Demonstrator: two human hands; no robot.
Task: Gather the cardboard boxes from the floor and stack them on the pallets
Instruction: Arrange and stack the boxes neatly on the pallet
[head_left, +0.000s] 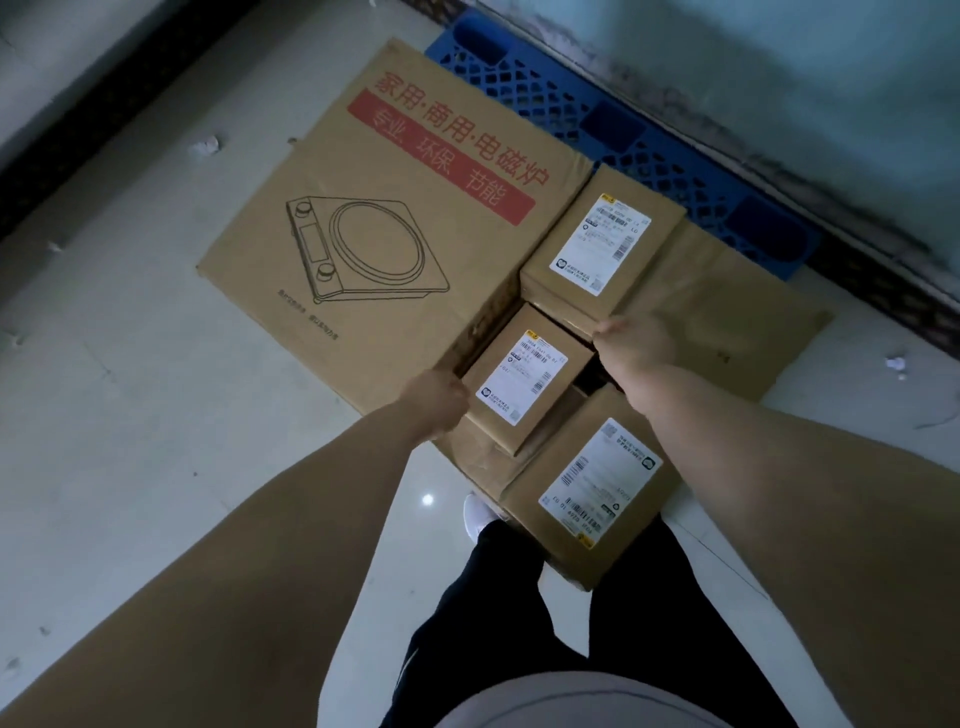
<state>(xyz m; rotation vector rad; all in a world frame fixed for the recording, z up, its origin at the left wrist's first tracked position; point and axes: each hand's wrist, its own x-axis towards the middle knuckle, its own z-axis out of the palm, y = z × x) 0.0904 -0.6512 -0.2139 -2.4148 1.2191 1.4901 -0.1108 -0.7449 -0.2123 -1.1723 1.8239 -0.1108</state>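
My left hand (434, 400) curls its fingers round the left edge of the middle small box (524, 384). My right hand (631, 340) sits at its far corner; fingers hidden, grip undetermined.

Left hand (434, 402) on small box (524, 384) (labelled)

We see one wide-angle view from our head, facing forward and steeply down; cardboard boxes (395, 218) lie close below, blue pallet (649, 140) farthest ahead.
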